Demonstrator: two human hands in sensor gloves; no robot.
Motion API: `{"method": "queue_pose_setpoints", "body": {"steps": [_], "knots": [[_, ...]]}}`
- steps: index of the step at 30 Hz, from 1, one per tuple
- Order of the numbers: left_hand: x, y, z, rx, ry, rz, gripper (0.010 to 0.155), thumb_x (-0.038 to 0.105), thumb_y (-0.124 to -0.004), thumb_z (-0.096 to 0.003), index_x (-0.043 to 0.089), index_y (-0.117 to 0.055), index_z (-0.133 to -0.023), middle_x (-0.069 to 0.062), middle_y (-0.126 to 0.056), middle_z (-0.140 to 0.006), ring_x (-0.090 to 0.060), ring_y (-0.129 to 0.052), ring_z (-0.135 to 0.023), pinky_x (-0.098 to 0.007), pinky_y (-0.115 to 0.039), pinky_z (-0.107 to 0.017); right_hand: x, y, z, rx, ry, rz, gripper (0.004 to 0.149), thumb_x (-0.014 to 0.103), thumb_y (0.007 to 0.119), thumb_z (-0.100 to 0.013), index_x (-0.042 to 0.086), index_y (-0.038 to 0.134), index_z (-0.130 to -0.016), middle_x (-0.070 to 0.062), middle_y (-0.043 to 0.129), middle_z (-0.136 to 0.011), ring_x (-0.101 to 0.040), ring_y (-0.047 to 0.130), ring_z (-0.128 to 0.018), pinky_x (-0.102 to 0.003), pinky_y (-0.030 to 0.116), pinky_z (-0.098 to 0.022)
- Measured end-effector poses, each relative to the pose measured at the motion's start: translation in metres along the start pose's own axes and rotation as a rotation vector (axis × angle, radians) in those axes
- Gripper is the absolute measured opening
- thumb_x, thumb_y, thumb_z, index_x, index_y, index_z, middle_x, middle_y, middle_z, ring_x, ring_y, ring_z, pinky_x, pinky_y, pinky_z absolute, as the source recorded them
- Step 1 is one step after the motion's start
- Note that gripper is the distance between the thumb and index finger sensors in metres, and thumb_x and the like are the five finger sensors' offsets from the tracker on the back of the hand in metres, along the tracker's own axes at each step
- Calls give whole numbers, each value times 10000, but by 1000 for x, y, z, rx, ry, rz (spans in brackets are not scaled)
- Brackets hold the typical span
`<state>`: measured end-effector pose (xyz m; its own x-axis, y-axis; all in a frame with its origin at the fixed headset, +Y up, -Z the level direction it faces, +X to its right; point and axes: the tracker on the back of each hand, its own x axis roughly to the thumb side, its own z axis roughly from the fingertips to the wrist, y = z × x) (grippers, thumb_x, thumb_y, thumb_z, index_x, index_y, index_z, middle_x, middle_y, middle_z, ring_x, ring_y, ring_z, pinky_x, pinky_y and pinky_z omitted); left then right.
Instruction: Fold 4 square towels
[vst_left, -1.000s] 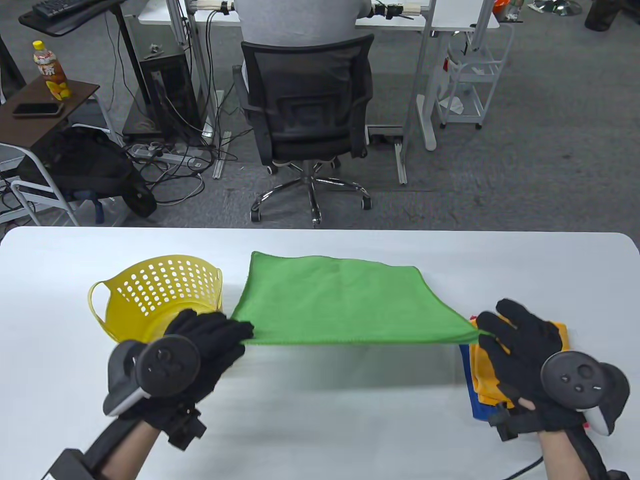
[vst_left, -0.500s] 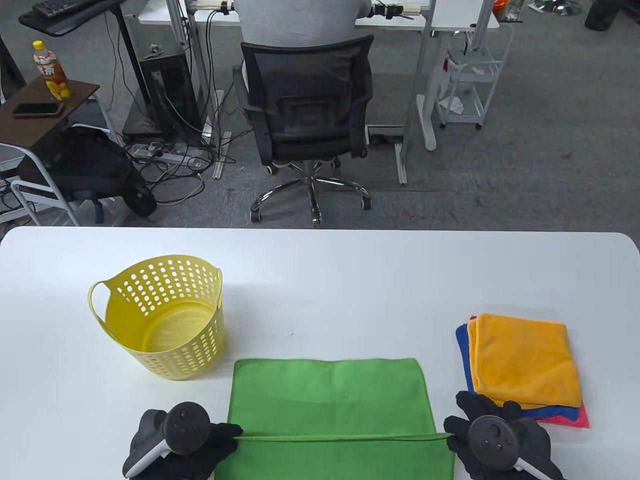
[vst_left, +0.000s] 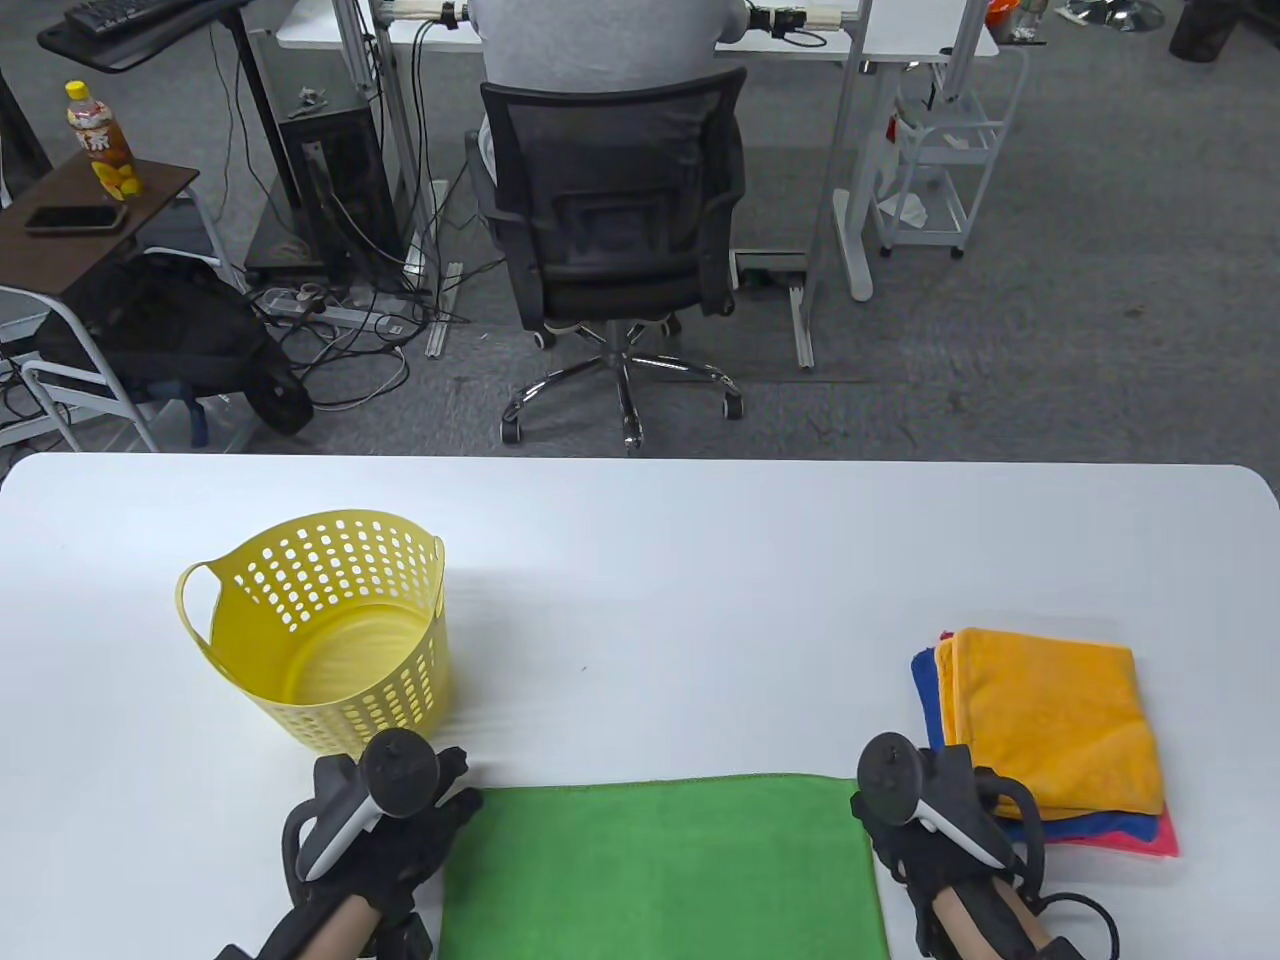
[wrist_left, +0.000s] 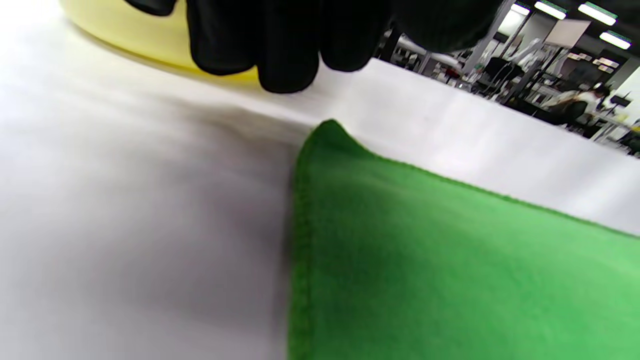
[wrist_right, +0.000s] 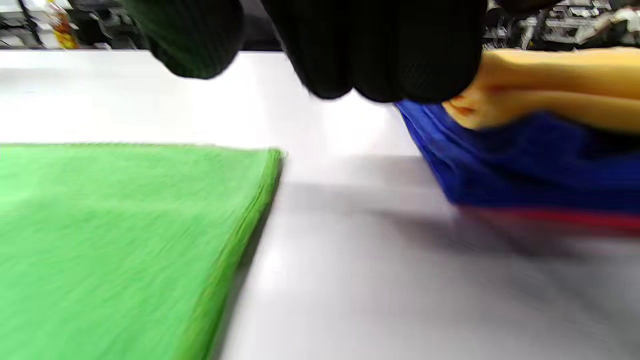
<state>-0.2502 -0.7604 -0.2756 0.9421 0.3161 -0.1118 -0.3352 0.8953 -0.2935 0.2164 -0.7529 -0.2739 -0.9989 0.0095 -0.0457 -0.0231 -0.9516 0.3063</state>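
While the green towel lies flat at the near edge of the white table, both gloved hands sit just outside its far corners. Towel runs off the bottom of the table view, so its near edge is not visible.

Left hand: beside the towel's far-left corner, tracker on its back. In the left wrist view the fingers hang above the table, apart from the towel; the corner tip curls up slightly. Nothing is held. Whether the fingers are spread or curled: can't tell, only their tips show.

Right hand: beside the far-right corner, between the towel and the stack of towels. In the right wrist view the fingers hang clear of the towel; its edge lies flat and shows layered. Nothing is held; finger spread can't be told.

Stack, top to bottom: orange, blue, red/pink edge at the base. It sits at the table's right, just beside the right hand, apart from the green towel.

Yellow perforated basket stands upright on the table's left, just beyond the left hand. Behind the table: office chair w/ a seated person.
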Motion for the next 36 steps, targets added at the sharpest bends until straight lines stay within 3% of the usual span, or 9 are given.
{"method": "queue_pose_setpoints", "body": {"steps": [4,6,10,15,18,23,28,32,36], "knots": [[-5,1,-4,-20,2,43,634,585,-672,-517,320,-675,-1093,-17,-748,-1121,-351,-704,-1086,-573,-488,-857,7,43,8,343,65,11,700,509,745,-527,-101,777,-868,-347,836,-738,-456,817,-548,-701,527,-590],[-7,0,-4,-34,2,59,635,589,-667,-518,323,-669,-1095,-14,-739,-1127,-350,-696,-1091,-572,-482,-860,16,46,15,144,61,41,665,449,785,-493,-126,801,-826,-343,847,-676,-426,828,-489,-685,565,-575],[-6,-1,-2,-26,-16,68,634,588,-668,-517,316,-680,-1090,-17,-746,-1122,-352,-700,-1088,-573,-487,-857,25,53,19,74,20,-144,477,236,825,-499,-120,789,-815,-343,822,-674,-433,799,-491,-688,538,-593],[-7,3,2,1,-28,91,633,590,-664,-517,324,-672,-1092,-13,-743,-1124,-351,-702,-1088,-574,-487,-857,-10,39,14,106,104,-480,397,281,768,-521,43,786,-839,-276,829,-811,-412,882,-625,-680,654,-566],[-9,5,3,9,-30,110,634,589,-660,-519,321,-670,-1093,-14,-745,-1122,-350,-702,-1088,-574,-487,-857,-45,27,16,79,198,-561,393,269,737,-539,41,749,-858,-332,808,-845,-262,1038,-462,-530,889,-411],[-10,6,3,6,-39,123,637,593,-655,-519,323,-667,-1095,-10,-748,-1121,-347,-709,-1085,-573,-487,-859,-58,5,29,37,235,-602,407,278,749,-544,31,749,-868,-302,875,-728,-75,996,-186,-352,937,-229],[-10,8,3,11,-46,130,627,594,-651,-521,338,-669,-1093,-7,-751,-1121,-347,-714,-1084,-573,-489,-859,23,-42,49,-26,-20,-622,413,281,754,-547,27,746,-873,-277,890,-687,-56,975,-165,-324,927,-218],[-11,7,4,18,-51,128,632,592,-657,-519,327,-674,-1092,-13,-756,-1117,-352,-721,-1077,-575,-494,-855,118,-38,48,54,-221,-626,422,289,748,-549,33,730,-884,-271,883,-716,-59,992,-209,-337,932,-249],[-12,6,4,25,-53,127,634,591,-661,-517,320,-679,-1090,-19,-762,-1112,-356,-727,-1072,-576,-497,-852,190,3,35,421,-372,-686,676,395,741,-550,-29,548,-1040,-364,733,-935,-265,1056,-477,-513,905,-404]]}}
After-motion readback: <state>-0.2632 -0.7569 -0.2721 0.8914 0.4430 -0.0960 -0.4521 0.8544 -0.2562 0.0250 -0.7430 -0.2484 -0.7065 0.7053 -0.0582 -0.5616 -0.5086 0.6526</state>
